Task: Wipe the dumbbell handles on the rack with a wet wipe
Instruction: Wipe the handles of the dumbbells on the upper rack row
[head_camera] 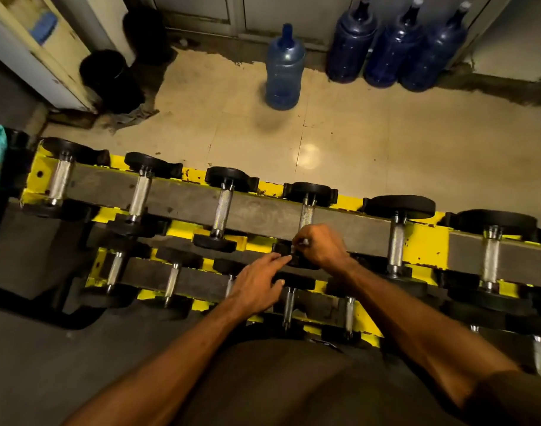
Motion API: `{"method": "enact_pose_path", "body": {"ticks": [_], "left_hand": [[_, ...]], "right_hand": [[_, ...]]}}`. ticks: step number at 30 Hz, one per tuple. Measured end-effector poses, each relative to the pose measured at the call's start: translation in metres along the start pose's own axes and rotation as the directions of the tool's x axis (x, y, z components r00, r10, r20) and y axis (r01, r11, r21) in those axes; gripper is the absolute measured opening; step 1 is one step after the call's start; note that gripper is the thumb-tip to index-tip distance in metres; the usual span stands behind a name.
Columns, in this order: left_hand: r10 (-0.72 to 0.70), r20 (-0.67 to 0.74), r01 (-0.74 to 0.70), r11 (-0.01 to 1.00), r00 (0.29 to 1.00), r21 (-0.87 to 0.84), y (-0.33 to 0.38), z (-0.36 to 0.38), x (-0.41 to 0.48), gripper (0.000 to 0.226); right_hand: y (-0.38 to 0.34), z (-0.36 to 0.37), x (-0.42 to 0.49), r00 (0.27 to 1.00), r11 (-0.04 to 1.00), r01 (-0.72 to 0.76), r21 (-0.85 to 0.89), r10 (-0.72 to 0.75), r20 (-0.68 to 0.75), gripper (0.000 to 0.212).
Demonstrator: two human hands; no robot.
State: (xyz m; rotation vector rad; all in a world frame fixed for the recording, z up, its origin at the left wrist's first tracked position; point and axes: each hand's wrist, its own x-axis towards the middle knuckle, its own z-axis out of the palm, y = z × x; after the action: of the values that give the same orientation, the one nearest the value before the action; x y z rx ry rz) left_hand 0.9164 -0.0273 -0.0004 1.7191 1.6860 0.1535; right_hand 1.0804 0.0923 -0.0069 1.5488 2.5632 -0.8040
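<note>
Dark garment [278, 388], on the torso, below both forearms.

Left hand [258, 285]: fingers straight and together, holding nothing. The tips reach the black dumbbell head [297, 261] just under the right hand.

Right hand [320, 244]: fingers curled round the near end of a knurled dumbbell handle [306, 215], which runs away from the knuckles to its far head.

Pale scrap [303, 241] at the right fingertips; whether it is the wet wipe cannot be told.

Yellow rack [422, 241]: stepped tiers running out to the left and right of the hands. The upper tier carries six dumbbells; a lower tier lies beneath the left hand.

Blue water jugs [395, 47]: four, on the floor [386, 149], well beyond the hands.
</note>
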Motion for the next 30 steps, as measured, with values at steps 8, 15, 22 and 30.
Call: {"method": "enact_pose_path", "body": {"ticks": [8,15,22,30], "left_hand": [[0.136,0.164,-0.155,0.982,0.977,0.108,-0.018,-0.014,0.009,0.063],[0.224,0.115,-0.234,0.968,0.968,0.092,-0.025,-0.022,0.025,0.053],[0.25,0.157,-0.277,0.944,0.955,0.182,-0.019,-0.022,0.037,0.057],[0.25,0.221,-0.308,0.905,0.943,0.292,-0.015,-0.021,0.037,0.061]], "right_hand": [[-0.037,-0.016,0.036,0.943,0.92,0.108,-0.377,0.025,0.331,0.022],[-0.001,-0.017,0.015,0.971,0.999,-0.035,-0.035,0.042,0.233,0.009],[0.025,0.007,-0.013,0.855,0.667,-0.483,0.567,0.5,0.14,0.007],[0.02,0.009,0.003,0.786,0.554,-0.604,0.573,0.533,0.313,0.02]]}}
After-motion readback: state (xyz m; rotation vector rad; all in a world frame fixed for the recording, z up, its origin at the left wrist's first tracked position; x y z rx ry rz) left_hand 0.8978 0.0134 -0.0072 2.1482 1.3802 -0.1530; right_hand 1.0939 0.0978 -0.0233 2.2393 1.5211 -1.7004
